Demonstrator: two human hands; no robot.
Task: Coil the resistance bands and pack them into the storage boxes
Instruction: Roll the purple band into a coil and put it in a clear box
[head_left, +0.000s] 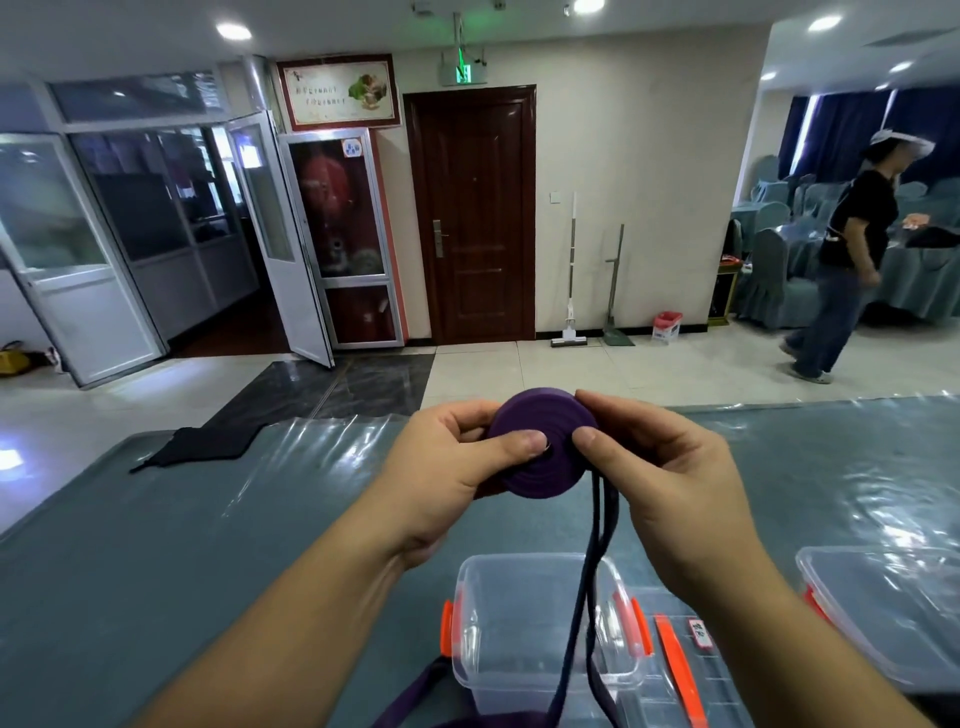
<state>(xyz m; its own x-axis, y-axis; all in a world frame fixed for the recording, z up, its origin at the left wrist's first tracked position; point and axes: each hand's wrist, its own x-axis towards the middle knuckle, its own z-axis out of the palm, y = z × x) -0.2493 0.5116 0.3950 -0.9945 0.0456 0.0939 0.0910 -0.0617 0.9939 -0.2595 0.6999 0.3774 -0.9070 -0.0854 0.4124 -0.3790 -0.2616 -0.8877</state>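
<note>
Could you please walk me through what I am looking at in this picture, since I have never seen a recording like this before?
There is no machine here: a person wears a camera on the head, so the one picture looks forward and down at their own two hands. The left hand and the right hand together hold a purple band, mostly wound into a flat coil, with thumbs pressing its face. The loose tail hangs down over an open clear box with orange clips. That box stands on a table under a shiny plastic cover. A second clear box sits at the right, and what looks like a clear lid lies between them. A dark cloth lies at the far left. Another person walks in the background.
</note>
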